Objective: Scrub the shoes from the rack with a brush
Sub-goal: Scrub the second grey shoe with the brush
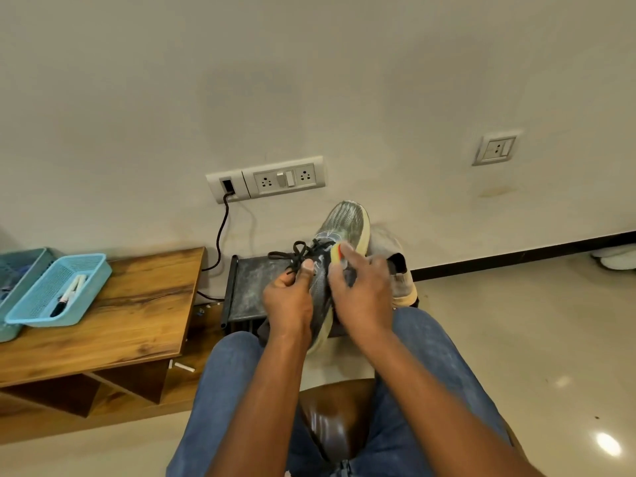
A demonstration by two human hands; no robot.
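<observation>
Left hand [287, 297] grips grey sneaker [344, 223] at the laces, toe up, over the rack's [247, 287] front edge; right hand [361, 290] pinches small brush [338, 253] against its side.

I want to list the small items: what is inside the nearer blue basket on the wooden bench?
Inside the blue basket lie two pens, side by side. The basket's near wall hides part of the bottom.
</observation>
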